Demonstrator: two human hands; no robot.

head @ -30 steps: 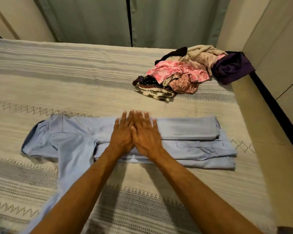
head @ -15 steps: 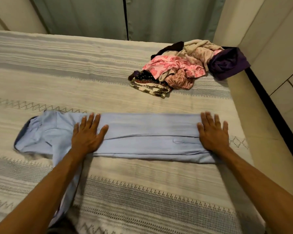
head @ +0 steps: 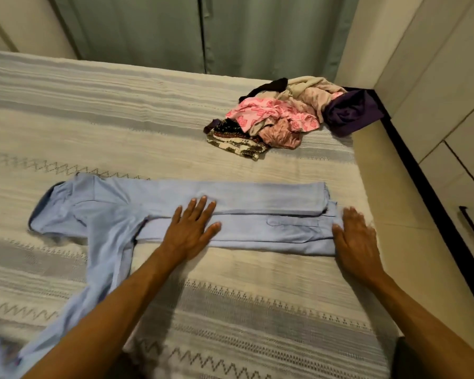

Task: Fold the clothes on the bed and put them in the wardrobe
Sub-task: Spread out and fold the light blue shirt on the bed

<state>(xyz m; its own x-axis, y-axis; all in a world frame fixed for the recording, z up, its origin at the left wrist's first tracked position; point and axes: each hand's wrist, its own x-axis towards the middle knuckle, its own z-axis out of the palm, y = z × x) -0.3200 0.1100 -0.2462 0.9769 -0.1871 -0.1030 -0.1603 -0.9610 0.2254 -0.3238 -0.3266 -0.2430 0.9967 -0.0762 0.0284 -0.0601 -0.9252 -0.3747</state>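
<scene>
A light blue shirt [head: 257, 203] lies across the bed [head: 121, 119], folded lengthwise into a long strip, collar end to the left. One sleeve trails down toward the near left corner. My left hand [head: 192, 228] presses flat on the middle of the strip, fingers spread. My right hand [head: 353, 233] lies flat at the strip's right end, slightly blurred. A pile of unfolded clothes [head: 293, 116], pink, beige, purple and patterned, sits at the far right of the bed.
A wardrobe with pale doors and a dark drawer handle [head: 472, 222] stands along the right, across a narrow strip of floor [head: 381, 165]. Green curtains [head: 203, 31] hang behind the bed.
My hands spread apart from the shirt's middle half a second ago; since then my left hand has slid back right to the middle. My right hand stays at the right end.
</scene>
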